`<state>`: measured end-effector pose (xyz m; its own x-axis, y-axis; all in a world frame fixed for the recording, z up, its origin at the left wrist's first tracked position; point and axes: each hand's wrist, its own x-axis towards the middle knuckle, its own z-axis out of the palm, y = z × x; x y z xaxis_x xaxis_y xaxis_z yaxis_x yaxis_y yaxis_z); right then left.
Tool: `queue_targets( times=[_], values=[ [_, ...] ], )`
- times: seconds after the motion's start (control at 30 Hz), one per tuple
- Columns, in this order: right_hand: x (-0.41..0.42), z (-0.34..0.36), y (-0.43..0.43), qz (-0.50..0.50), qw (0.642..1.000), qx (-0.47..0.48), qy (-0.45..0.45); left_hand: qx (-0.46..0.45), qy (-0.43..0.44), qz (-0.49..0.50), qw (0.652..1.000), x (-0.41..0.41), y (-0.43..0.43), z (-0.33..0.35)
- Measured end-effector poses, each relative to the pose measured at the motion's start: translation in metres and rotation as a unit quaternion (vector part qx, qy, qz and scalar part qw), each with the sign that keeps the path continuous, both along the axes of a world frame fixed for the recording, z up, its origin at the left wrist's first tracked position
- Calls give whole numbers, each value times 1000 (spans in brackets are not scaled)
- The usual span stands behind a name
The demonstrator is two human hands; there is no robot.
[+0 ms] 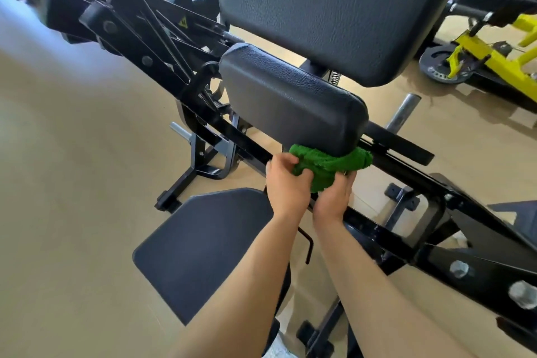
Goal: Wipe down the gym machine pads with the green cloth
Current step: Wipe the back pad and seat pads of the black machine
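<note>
The green cloth [328, 164] is bunched against the near lower edge of a small black arm pad [290, 99] in the middle of the head view. My left hand [286, 183] grips the cloth's left end from below. My right hand [334, 196] holds its lower right part, fingers curled up into the fabric. A large black back pad [328, 9] stands behind the arm pad. The black seat pad [203, 244] lies below my left forearm.
The machine's black steel frame [406, 180] runs diagonally from upper left to lower right, with bolts and a chrome peg [402, 110]. A yellow machine [494, 52] with a weight plate stands at the far right. Tan floor spreads to the left.
</note>
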<state>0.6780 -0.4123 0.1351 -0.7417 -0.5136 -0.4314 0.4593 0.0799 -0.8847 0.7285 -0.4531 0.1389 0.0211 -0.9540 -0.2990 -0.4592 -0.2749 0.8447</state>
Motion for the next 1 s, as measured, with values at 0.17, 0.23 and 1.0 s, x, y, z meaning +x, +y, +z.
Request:
queue_targets(
  times=[0.17,0.23,1.0],
  values=[
    [-22,8,-3,-23,998,28,-51,327,178,86,924,-11,7,4],
    [-30,6,-1,-17,997,69,-17,358,289,117,880,-18,5,11],
    [-38,53,-26,-26,979,119,-162,216,444,324,807,-7,-113,-4]
  ],
)
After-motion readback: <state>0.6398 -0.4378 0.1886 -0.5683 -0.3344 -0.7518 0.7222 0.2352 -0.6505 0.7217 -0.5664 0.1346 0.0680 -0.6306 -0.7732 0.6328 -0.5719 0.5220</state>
